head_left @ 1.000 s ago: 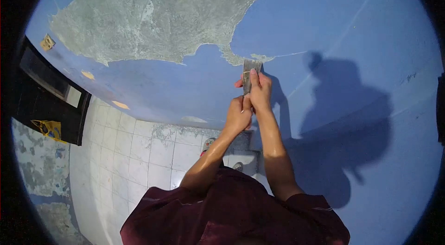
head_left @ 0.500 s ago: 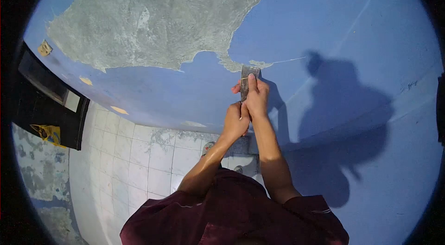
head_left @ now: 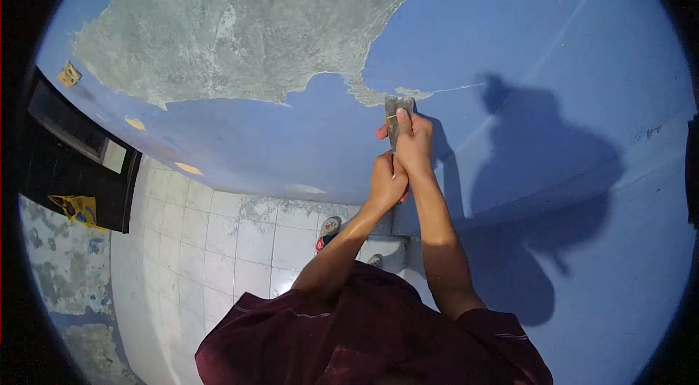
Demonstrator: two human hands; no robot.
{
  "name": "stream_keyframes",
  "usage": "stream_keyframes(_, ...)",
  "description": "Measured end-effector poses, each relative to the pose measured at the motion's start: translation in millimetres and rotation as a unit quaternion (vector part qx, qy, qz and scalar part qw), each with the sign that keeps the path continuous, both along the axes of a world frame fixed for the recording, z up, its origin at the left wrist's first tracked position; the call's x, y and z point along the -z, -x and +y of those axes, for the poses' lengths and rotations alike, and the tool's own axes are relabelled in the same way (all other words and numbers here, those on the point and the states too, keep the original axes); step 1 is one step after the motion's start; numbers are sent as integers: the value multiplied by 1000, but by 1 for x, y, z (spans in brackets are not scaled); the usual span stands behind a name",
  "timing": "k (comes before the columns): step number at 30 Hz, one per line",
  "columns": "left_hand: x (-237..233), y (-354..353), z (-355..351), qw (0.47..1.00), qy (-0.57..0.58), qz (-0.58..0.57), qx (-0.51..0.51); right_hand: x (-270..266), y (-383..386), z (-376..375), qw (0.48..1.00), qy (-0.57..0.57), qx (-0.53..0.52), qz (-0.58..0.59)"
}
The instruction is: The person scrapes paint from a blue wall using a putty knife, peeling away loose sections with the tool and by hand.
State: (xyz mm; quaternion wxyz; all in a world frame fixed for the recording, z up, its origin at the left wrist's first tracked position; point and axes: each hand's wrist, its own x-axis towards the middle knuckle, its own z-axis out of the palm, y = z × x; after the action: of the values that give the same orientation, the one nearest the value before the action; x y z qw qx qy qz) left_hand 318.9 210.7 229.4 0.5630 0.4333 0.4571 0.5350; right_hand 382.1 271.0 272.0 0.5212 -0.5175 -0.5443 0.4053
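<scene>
Where the blue paint meets the grey bare patch (head_left: 247,21) of the wall (head_left: 553,28), a scraper (head_left: 398,110) stands blade-up, flat against the surface, at the patch's lower right tip. Its blade edge touches the ragged paint line there.

Right hand (head_left: 413,146): closed round the scraper just below the patch tip, forefinger laid straight up the blade.

Left hand (head_left: 387,182): closed directly beneath the right hand, touching it. The handle is hidden inside the fists, so it probably grips the lower end of the tool.

Both forearms run down from the hands to a maroon shirt (head_left: 364,334), well below the patch.

A thin crack in the paint (head_left: 455,86) runs rightward from the patch tip. Right of the patch and lower, the person's shadow (head_left: 539,166) falls on blue paint.

Below the patch, white tiled floor (head_left: 218,239), with a sandal (head_left: 328,230) just beside the left forearm. Left of the patch and lower, a dark frame (head_left: 65,144) with a yellow scrap (head_left: 76,203) under it.
</scene>
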Motion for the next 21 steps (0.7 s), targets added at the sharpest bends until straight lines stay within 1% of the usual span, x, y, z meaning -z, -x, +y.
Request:
stream_keyframes(1, 6, 5, 5, 994, -33, 98, -42, 1, 3, 0, 1000, 7, -8, 26)
stream_keyframes(2, 14, 9, 8, 975, -64, 195, -82, 3, 6, -1, 1000, 6, -6, 25)
stream_keyframes(3, -6, 21, 2, 983, -40, 174, -49, 3, 12, -3, 996, -2, -11, 91)
stream_keyframes(4, -8, 27, 1, 983, -40, 174, -45, 4, 17, -5, 987, -9, -15, 157)
stream_keyframes(5, -8, 31, 0, 977, -59, 201, -35, 7, 19, -3, 978, 32, -18, 205)
stream_keyframes(6, -9, 32, 2, 970, -81, 229, -26, 4, 15, -1, 978, 29, -15, 205)
stream_keyframes(7, -5, 26, 2, 966, -124, 223, -47, 3, 12, -1, 984, 25, -16, 178)
stream_keyframes(8, -2, 18, 1, 966, -123, 224, -45, 3, 11, -2, 988, 22, -18, 152)
stream_keyframes(9, -3, 10, 1, 986, -78, 143, -33, -1, 8, -2, 996, -3, -15, 91)
stream_keyframes(10, -4, 5, 3, 997, -33, 59, -21, -4, 7, -3, 996, -4, -15, 91)
stream_keyframes(12, -4, 13, 3, 999, -23, 48, -10, -12, 7, -7, 998, 31, -11, 53)
stream_keyframes(13, 0, 26, 7, 985, -77, 150, -28, -10, 11, -6, 998, 29, -9, 56)
stream_keyframes(14, 3, 34, 11, 958, -132, 251, -45, -5, 19, -4, 988, 36, -14, 149)
stream_keyframes(15, 5, 36, 11, 957, -131, 253, -43, 1, 23, -5, 970, 48, -19, 239)
stream_keyframes(16, 6, 36, 13, 949, -179, 254, -58, 4, 21, -3, 969, 47, -17, 240)
stream_keyframes(17, 8, 36, 14, 937, -228, 253, -73, 7, 17, 1, 977, 41, -13, 209)
stream_keyframes(18, 5, 29, 11, 938, -226, 254, -73, 9, 14, 2, 983, 40, -9, 177)
stream_keyframes(19, -3, 15, 7, 978, -99, 179, -40, 5, 11, 2, 993, -2, 1, 119)
stream_keyframes(20, -8, 6, 6, 995, 29, 98, -8, 2, 7, 0, 993, -1, -2, 119)
stream_keyframes(21, -8, 5, 7, 994, 61, 96, 1, -5, 4, -2, 997, 20, -4, 77)
